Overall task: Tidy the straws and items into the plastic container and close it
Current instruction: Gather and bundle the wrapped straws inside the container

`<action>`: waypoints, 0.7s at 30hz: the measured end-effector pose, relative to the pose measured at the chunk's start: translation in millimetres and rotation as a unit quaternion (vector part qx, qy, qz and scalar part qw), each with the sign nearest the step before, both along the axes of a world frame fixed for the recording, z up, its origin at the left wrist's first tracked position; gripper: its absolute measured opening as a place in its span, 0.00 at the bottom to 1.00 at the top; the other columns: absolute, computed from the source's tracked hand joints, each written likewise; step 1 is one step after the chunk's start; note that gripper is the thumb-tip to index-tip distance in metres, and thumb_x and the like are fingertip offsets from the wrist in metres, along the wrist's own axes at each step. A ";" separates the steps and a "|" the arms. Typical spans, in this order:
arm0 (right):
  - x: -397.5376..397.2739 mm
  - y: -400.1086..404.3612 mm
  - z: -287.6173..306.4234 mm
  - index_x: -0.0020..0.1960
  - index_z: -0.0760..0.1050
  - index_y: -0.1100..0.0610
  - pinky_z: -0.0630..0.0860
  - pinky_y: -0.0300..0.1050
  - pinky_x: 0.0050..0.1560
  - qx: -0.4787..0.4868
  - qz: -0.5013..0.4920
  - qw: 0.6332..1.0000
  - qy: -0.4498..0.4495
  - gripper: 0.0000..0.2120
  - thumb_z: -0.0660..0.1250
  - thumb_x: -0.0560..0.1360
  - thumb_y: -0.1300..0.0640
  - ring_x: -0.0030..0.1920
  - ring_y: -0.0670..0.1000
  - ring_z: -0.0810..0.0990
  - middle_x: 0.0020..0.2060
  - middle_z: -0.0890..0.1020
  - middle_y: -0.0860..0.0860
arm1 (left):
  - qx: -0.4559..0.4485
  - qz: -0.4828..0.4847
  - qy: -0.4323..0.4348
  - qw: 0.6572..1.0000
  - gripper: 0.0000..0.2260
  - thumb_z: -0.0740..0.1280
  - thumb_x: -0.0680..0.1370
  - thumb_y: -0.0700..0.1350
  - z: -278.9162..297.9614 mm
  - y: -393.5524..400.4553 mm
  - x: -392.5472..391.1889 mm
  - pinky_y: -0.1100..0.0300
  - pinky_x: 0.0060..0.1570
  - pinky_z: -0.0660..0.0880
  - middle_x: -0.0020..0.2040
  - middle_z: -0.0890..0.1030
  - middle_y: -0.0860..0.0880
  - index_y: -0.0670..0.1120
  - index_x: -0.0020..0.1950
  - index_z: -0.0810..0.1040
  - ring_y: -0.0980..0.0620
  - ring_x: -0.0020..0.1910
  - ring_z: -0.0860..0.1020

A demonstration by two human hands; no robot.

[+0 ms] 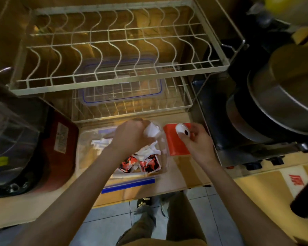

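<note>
Presently my left hand grips crumpled white paper wrappers over the clear plastic container on the desk; my right hand pinches a small white round item beside the orange box. I would lower both well inside before letting go. Blur hides the straws; a clear blue-edged lid lies behind the wire rack.

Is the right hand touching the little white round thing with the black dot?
Touching. The head view shows the right hand with its fingers curled around the white round thing, holding it up in front of the orange box.
</note>
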State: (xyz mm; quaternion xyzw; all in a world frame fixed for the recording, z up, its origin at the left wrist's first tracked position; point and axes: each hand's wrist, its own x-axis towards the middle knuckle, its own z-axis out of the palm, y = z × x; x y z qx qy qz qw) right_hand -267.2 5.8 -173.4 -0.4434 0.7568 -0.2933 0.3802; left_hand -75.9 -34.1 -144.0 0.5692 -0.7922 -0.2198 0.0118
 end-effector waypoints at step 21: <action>-32.6 24.5 -27.7 0.71 0.63 0.53 0.70 0.45 0.66 -0.019 0.198 0.969 0.144 0.26 0.64 0.75 0.61 0.66 0.51 0.70 0.68 0.70 0.50 | 0.075 -0.024 0.050 0.996 0.15 0.70 0.70 0.54 -47.7 -43.1 -107.3 0.57 0.43 0.70 0.49 0.80 0.41 0.44 0.49 0.80 0.44 0.48 0.78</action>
